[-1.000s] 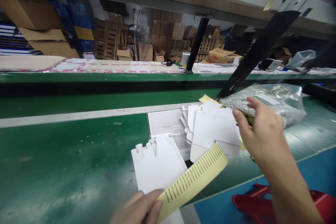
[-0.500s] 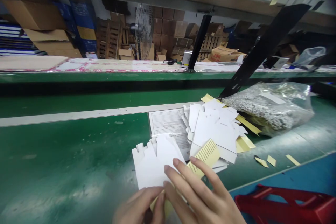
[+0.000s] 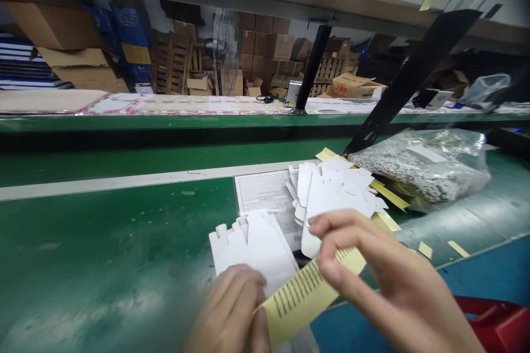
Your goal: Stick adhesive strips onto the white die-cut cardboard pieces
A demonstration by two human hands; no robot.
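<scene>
A yellow strip (image 3: pixel 296 300) with rows of dark marks slants between my hands. My left hand (image 3: pixel 234 306) pinches its lower left end between thumb and fingers. At the strip's upper right part, my right hand (image 3: pixel 381 276) has its thumb and index finger curled close together by the yellow surface; whether they grip it is hard to tell. Flat white card pieces (image 3: pixel 252 248) lie just beyond my left hand. A larger pile of white cards (image 3: pixel 339 190) lies behind my right hand, and a printed sheet (image 3: pixel 267 193) is partly covered by the cards.
A clear bag of small grey-white pieces (image 3: pixel 426 171) rests at the right beside a black post (image 3: pixel 414 77). Yellow scraps (image 3: pixel 425 250) lie near the green table's (image 3: pixel 103 242) right edge. A red object (image 3: pixel 497 322) is below that edge. Cartons (image 3: pixel 58 25) stand in the background.
The marked yellow strip has come off the cards and now stretches up from my left hand. My right hand has moved right, away from my left, its fingers changing from extended to curled.
</scene>
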